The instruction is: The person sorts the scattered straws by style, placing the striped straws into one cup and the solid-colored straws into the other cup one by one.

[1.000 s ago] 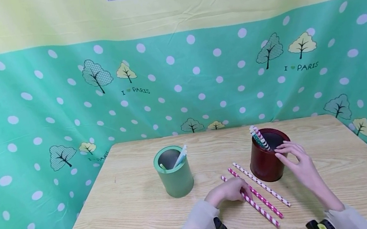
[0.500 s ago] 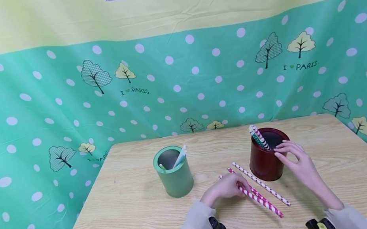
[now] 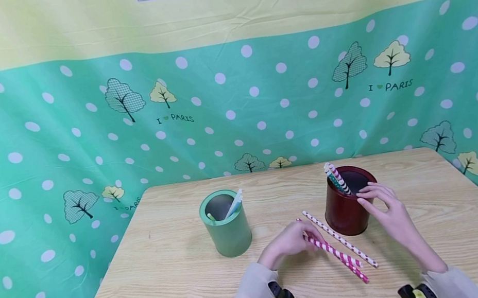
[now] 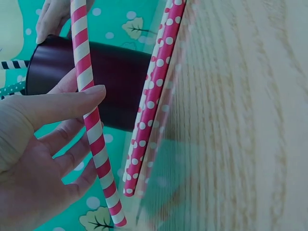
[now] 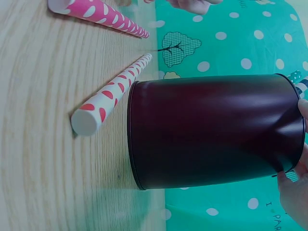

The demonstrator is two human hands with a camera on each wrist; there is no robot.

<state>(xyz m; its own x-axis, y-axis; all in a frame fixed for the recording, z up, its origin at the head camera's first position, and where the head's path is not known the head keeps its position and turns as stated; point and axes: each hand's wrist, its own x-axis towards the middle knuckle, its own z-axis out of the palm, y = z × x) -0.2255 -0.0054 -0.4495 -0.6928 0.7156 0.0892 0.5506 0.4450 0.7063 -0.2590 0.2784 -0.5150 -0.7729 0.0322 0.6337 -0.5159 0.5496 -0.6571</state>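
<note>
My left hand (image 3: 292,240) pinches a pink-and-white striped paper straw (image 4: 100,154) between thumb and fingers, holding it just above the table. Under it lies a pink straw with white dots (image 3: 358,274), beside a white straw with red dots (image 3: 341,239). My right hand (image 3: 387,207) holds the near right rim of a dark red canister (image 3: 346,216), thumb outside. Several patterned straws (image 3: 336,178) lean inside that canister at its left. In the right wrist view the canister's wall (image 5: 216,130) fills the middle, and only part of the right hand shows.
A green canister (image 3: 231,237) stands upright to the left, with light blue straws (image 3: 235,204) and a green one (image 3: 212,217) in it. The wooden table (image 3: 171,284) ends at a dotted green curtain (image 3: 200,139) behind.
My left hand has picked the striped straw up off the table and lifted it slightly, its lower end swinging up across the pink dotted straw. The right hand stays on the red canister.
</note>
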